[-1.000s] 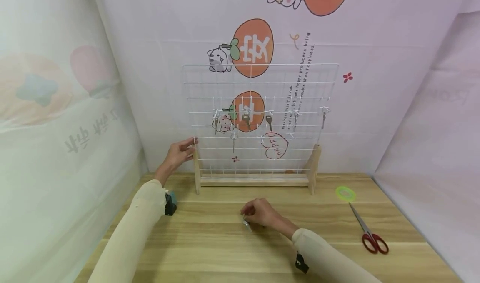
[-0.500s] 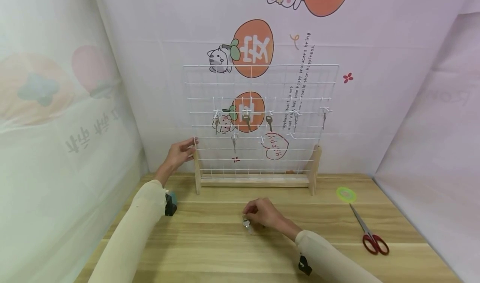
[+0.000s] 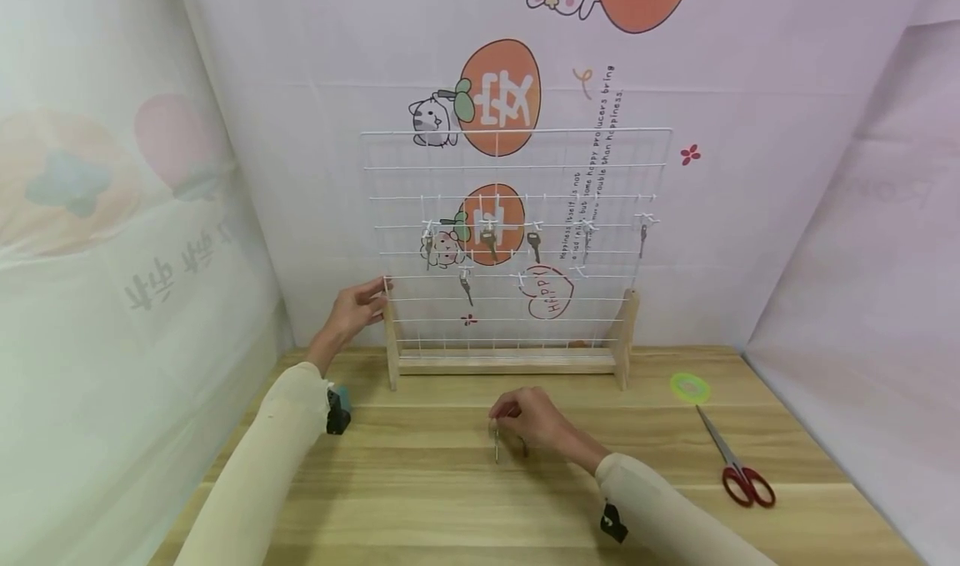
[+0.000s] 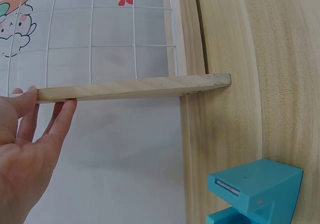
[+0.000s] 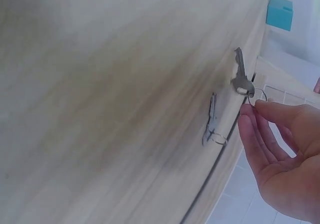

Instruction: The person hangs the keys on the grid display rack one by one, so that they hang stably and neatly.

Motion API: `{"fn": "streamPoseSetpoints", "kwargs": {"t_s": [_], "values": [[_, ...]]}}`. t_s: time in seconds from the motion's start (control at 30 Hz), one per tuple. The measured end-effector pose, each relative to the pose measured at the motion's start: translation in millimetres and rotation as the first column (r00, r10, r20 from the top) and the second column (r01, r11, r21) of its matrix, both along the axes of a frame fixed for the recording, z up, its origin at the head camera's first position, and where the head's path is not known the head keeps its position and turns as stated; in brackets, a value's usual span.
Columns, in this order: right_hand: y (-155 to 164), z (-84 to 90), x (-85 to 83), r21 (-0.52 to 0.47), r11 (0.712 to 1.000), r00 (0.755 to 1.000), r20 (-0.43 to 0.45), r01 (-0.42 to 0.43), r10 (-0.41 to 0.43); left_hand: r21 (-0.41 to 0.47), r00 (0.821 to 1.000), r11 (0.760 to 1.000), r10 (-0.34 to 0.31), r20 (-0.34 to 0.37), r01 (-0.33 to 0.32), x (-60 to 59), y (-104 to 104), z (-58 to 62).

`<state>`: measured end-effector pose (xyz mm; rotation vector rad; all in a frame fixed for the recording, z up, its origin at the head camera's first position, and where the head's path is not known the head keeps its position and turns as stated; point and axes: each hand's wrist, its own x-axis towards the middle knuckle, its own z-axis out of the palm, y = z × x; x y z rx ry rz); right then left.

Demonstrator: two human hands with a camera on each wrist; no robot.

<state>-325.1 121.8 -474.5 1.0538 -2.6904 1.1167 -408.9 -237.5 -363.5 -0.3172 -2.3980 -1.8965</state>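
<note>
A white wire grid rack with a wooden base (image 3: 510, 364) stands at the table's back, several keys hanging from its hooks, one key (image 3: 533, 245) near the middle. My left hand (image 3: 354, 312) grips the rack's left wooden post (image 4: 135, 86), thumb on one face and fingers on the other. My right hand (image 3: 536, 420) pinches a small metal ring (image 5: 260, 94) between thumb and fingers, in front of the rack. From that ring a key (image 5: 240, 76) dangles above the table. A second key (image 5: 212, 116) with its own ring lies on the wood close by.
Red-handled scissors (image 3: 738, 470) lie at the right, beside a yellow-green roll (image 3: 690, 388). A teal tape dispenser (image 4: 257, 191) stands left of the rack, near my left wrist. White printed cloth (image 3: 315, 82) encloses the back and sides.
My right hand has shifted slightly right with the key, which has turned nearly edge-on in the head view. The key hanging on the lower hook has swivelled. My left hand stays put.
</note>
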Motion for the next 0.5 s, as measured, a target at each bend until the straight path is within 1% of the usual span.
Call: {"fn": "streamPoseSetpoints", "kwargs": {"t_s": [0.13, 0.3, 0.4, 0.5], "values": [[3, 5.9, -1.7, -0.004, 1.0, 1.0, -0.017, -0.009, 0.009, -0.004, 1.0, 1.0, -0.005, -0.007, 0.005, 2.2, 0, 0.1], [8, 11.9, -5.0, 0.015, 1.0, 1.0, -0.005, 0.026, -0.026, -0.017, 1.0, 1.0, 0.001, -0.009, -0.001, 2.8, 0, 0.1], [11, 16.7, -7.7, 0.006, 0.999, 0.999, 0.013, 0.045, -0.045, -0.019, 1.0, 1.0, 0.0, -0.005, 0.0, 2.1, 0, -0.1], [15, 21.9, -12.3, -0.016, 1.0, 1.0, 0.0, 0.026, -0.026, -0.015, 1.0, 1.0, 0.002, -0.001, -0.002, 0.9, 0, -0.7]]}}
